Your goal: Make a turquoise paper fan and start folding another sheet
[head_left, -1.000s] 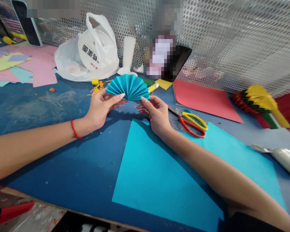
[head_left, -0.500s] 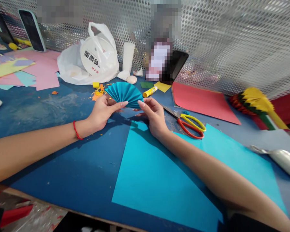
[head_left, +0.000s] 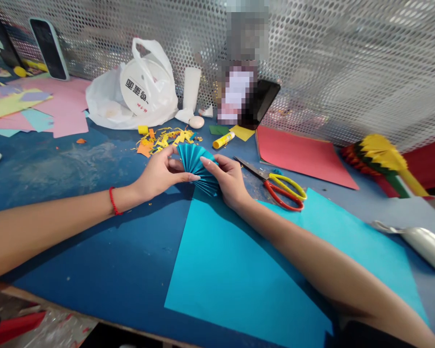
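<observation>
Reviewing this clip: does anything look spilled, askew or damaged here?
Yes, some litter: yellow and orange scraps lie scattered beyond the fan, like cuttings left uncleared. One orange bit lies apart, further left. The glue stick is on its side. The fan shows no tear, though it is partly hidden.
</observation>
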The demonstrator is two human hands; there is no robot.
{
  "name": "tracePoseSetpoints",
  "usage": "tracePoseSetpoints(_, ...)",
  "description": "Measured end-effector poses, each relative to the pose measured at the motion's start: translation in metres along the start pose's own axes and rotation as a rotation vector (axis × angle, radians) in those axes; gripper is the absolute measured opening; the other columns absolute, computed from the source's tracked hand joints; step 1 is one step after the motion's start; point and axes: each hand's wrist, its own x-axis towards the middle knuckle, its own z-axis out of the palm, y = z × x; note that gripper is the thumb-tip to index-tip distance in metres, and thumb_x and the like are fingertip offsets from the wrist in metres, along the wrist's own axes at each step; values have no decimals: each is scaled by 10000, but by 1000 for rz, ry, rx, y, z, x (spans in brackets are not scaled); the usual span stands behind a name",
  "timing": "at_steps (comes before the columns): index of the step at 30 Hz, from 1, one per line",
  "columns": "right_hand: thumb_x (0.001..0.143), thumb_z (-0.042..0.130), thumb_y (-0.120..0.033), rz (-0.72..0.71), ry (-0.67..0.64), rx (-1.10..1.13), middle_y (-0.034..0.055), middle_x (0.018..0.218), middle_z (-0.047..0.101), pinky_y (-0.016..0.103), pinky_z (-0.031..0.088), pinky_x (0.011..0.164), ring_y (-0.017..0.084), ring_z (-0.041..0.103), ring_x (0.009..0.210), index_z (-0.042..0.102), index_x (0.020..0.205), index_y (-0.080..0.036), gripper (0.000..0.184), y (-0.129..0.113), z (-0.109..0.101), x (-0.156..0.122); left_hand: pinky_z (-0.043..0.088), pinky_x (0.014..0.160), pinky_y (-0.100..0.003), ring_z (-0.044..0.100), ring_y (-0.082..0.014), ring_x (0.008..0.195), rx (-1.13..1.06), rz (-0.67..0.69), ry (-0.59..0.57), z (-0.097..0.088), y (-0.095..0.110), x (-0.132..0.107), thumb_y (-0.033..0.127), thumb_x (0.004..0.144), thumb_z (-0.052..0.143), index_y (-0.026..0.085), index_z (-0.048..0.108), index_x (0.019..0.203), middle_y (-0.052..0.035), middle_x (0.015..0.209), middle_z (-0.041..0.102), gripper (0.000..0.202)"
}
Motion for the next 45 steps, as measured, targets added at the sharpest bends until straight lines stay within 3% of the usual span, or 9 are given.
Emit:
tracePoseSetpoints(5, 740, 861, -649, 1, 16, 36, -46, 667, 506, 255, 306, 563, 86, 394, 622, 622, 707, -188, 520, 0, 0, 0, 466, 555, -207, 554, -93, 542, -35, -32, 74, -1, 3, 0, 372, 537, 1010, 222, 569, 976, 82, 608, 617, 640)
tracePoseSetpoints(11, 687, 904, -634, 38, -3, 73, -38, 668, 587, 246, 409, 552, 100, 494, 616, 621, 728, -199, 521, 1, 1, 0, 554, 670, -195, 690, -115, 689, -84, -7, 184, -3, 4, 1, 380, 520, 1014, 170, 678, 998, 0, 758, 749, 621)
tracePoseSetpoints(16, 636, 940, -622, 43, -33, 88, -37, 656, 584, 248, 457, 567, 114, 528, 639, 615, 707, -200, 538, -2, 2, -1, 564, 631, -193, 699, -118, 673, -146, -30, 197, -5, 4, 2, 413, 549, 1020, 177, 709, 1045, -3, 768, 769, 631)
tracePoseSetpoints(19, 735, 876, -631, 22, -5, 128, -37, 683, 564, 237, 422, 563, 103, 501, 637, 637, 742, -204, 489, -1, 1, 0, 548, 593, -193, 692, -124, 638, -168, -82, 117, -4, 5, 3, 400, 559, 1019, 177, 693, 1046, 5, 724, 753, 627)
tracePoseSetpoints(23, 846, 711, -701, 79, 93, 210, -24, 714, 562, 254, 401, 552, 128, 512, 638, 688, 873, -236, 466, 1, -3, 2, 533, 586, -192, 694, -136, 620, -131, -185, -90, -3, 9, 2, 346, 545, 1016, 176, 651, 1062, 11, 679, 733, 656)
tracePoseSetpoints(30, 768, 775, -611, 80, -68, 201, -1, 751, 654, 307, 510, 668, 169, 587, 698, 739, 797, -235, 379, -8, -7, 1, 452, 524, -176, 620, -110, 508, -117, -231, -330, -9, 12, 2, 299, 595, 978, 188, 593, 1082, 62, 572, 648, 631)
tracePoseSetpoints(36, 746, 803, -726, 103, -150, 195, -17, 592, 563, 280, 402, 552, 122, 461, 544, 743, 697, -221, 511, -7, -7, 0, 444, 509, -158, 631, -113, 497, -129, -273, -464, -9, 14, -1, 216, 589, 961, 205, 570, 1087, 82, 559, 631, 633)
tracePoseSetpoints(39, 738, 809, -750, 98, -167, 179, -35, 542, 516, 268, 365, 540, 104, 416, 514, 732, 678, -216, 542, -6, -7, 1, 451, 500, -158, 633, -116, 488, -125, -283, -522, -9, 15, -1, 221, 593, 974, 202, 572, 997, 58, 569, 654, 571)
tracePoseSetpoints(45, 694, 887, -664, 69, -245, 176, -13, 609, 630, 285, 456, 625, 124, 532, 587, 718, 650, -209, 487, -7, -5, 1, 531, 554, -188, 706, -143, 571, -107, -324, -597, -9, 17, -1, 179, 596, 977, 188, 623, 906, -1, 666, 744, 471)
